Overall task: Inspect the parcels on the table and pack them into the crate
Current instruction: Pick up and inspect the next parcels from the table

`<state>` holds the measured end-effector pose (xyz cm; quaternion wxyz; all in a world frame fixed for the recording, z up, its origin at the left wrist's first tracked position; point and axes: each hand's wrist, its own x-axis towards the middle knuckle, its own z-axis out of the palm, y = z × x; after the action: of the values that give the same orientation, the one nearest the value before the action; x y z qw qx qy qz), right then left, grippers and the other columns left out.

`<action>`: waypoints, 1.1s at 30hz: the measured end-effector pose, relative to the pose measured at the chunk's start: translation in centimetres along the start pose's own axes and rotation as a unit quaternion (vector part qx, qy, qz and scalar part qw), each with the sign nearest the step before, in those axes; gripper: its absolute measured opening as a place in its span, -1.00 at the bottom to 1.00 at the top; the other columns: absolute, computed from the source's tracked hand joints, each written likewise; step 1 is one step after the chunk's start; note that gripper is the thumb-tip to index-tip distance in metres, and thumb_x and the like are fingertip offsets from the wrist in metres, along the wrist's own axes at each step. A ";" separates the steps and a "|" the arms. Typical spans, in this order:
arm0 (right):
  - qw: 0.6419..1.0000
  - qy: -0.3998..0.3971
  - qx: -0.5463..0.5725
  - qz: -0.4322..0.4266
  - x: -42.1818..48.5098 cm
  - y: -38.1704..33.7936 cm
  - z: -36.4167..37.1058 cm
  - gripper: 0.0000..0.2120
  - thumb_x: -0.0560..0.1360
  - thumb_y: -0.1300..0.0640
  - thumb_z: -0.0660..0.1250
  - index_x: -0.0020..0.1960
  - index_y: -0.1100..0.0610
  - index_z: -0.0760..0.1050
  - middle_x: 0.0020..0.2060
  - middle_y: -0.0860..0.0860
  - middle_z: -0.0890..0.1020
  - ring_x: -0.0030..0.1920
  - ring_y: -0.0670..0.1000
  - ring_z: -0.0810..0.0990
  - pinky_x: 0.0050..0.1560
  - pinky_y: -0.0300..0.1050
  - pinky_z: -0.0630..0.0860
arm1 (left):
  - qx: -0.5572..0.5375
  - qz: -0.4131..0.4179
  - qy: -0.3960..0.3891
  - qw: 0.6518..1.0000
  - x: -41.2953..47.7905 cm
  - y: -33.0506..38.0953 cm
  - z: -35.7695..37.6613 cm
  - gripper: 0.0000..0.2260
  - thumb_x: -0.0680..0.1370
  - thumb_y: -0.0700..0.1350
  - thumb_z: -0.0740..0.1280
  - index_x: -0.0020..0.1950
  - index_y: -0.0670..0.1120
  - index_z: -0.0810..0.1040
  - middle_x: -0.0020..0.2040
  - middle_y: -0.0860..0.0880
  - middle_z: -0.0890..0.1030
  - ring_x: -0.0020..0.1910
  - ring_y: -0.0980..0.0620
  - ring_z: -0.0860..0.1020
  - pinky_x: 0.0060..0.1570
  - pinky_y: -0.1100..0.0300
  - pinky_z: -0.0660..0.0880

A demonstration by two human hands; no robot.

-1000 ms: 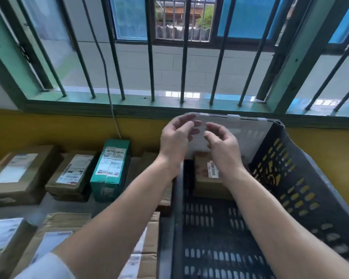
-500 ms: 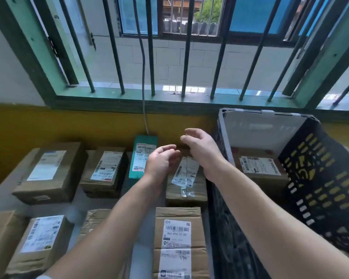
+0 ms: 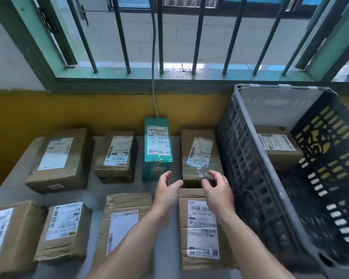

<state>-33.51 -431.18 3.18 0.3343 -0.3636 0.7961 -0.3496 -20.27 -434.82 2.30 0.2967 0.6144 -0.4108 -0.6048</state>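
Observation:
A dark grey slotted crate [image 3: 248,158] stands on the right with one brown parcel [image 3: 278,148] lying in its far end. Several labelled cardboard parcels cover the table on the left. A green parcel [image 3: 158,146] and a brown parcel with a taped label [image 3: 199,154] lie in the back row beside the crate. My left hand [image 3: 167,191] and my right hand [image 3: 217,188] hover open over the near end of that brown parcel, palms facing each other, holding nothing. Under my right wrist lies another brown parcel [image 3: 201,228].
A grey table top [image 3: 95,195] shows between the parcels. A yellow wall [image 3: 89,111] and a barred green window frame [image 3: 169,77] close off the far side. A grey cable [image 3: 153,57] hangs down to the green parcel. More parcels [image 3: 63,160] fill the left.
Both hands have left the crate, empty, and moved left and down to the taped brown parcel beside it. The view has swung left and down to the table.

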 end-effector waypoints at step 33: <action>0.994 -0.024 -0.028 0.107 4.3 1.4 -0.2 -0.44 0.66 -0.01 0.25 0.62 0.11 0.26 0.54 0.10 0.39 0.50 0.16 0.40 0.48 0.12 0.36 | 0.016 -0.075 -0.017 0.997 4.6 0.9 2.3 -0.47 0.66 -0.08 0.30 0.62 -0.11 0.29 0.53 -0.08 0.43 0.47 -0.10 0.43 0.50 -0.04 0.33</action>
<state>-36.35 -433.91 0.97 0.3786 -0.2936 0.8319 -0.2801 -22.97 -438.93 0.55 0.2338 0.6379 -0.3785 -0.6287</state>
